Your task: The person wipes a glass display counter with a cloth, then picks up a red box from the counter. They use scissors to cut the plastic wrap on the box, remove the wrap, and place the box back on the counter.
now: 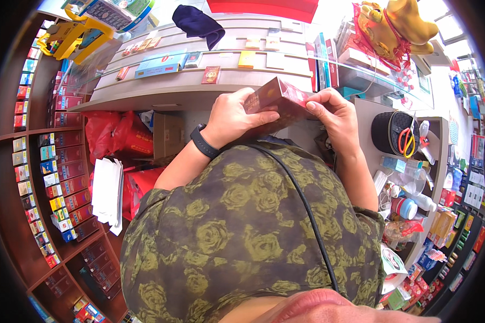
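Note:
A dark red rectangular box (281, 103) with a glossy surface is held up in front of my chest, near the edge of a glass-topped display counter (145, 93). My left hand (236, 115) grips its left side, thumb across the near face. At its right end, my right hand (333, 113) pinches the edge or wrapping between thumb and fingers; which of the two, I cannot tell. The box's underside is partly hidden. Inside the counter, a small red pack (211, 75), a blue box (159, 64) and a yellow pack (246, 59) lie on the slatted shelf.
Wooden shelves (32, 135) with many small packs stand at the left, near red plastic bags (117, 133) and white papers (107, 191). To the right are a black case (382, 131), scissors (406, 141) with red and yellow handles, and bottles. A dark cloth (198, 25) and golden figurine (392, 28) sit beyond.

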A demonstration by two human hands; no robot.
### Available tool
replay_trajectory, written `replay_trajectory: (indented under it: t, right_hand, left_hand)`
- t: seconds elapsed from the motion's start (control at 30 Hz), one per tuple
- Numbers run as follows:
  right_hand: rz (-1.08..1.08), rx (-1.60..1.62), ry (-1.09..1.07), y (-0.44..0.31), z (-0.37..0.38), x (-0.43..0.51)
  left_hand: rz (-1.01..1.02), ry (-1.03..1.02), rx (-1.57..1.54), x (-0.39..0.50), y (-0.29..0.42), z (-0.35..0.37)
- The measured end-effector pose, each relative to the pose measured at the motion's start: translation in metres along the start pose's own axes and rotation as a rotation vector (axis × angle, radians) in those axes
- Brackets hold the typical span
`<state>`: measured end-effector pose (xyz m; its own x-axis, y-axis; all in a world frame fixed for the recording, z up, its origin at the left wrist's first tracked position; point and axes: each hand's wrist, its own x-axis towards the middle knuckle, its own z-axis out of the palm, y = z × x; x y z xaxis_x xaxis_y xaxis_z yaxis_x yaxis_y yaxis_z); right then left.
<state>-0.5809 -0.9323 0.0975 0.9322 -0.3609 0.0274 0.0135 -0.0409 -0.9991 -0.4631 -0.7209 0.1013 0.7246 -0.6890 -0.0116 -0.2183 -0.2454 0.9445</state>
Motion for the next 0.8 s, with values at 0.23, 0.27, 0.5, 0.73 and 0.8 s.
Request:
replay_trajectory:
  t: [0.23, 0.27, 0.5, 0.73, 0.8]
  right_hand:
    - [-0.285, -0.198, 0.024, 0.0, 0.003, -0.004]
    - [-0.267, -0.142, 0.015, 0.0, 0.003, -0.004]
    - [-0.291, -0.709, -0.272, -0.021, -0.011, 0.004]
    - [-0.337, -0.62, -0.641, -0.031, -0.015, 0.009]
    - [-0.368, -0.602, -0.617, -0.029, -0.012, 0.008]
  left_hand:
    - [0.022, 0.007, -0.071, 0.001, -0.007, 0.0]
    - [0.034, 0.02, -0.12, 0.001, -0.007, 0.002]
    - [0.129, -0.126, 0.024, -0.001, -0.005, -0.002]
    - [0.181, -0.261, 0.21, 0.002, -0.012, -0.005]
    - [0.181, -0.254, 0.191, 0.003, -0.013, -0.006]
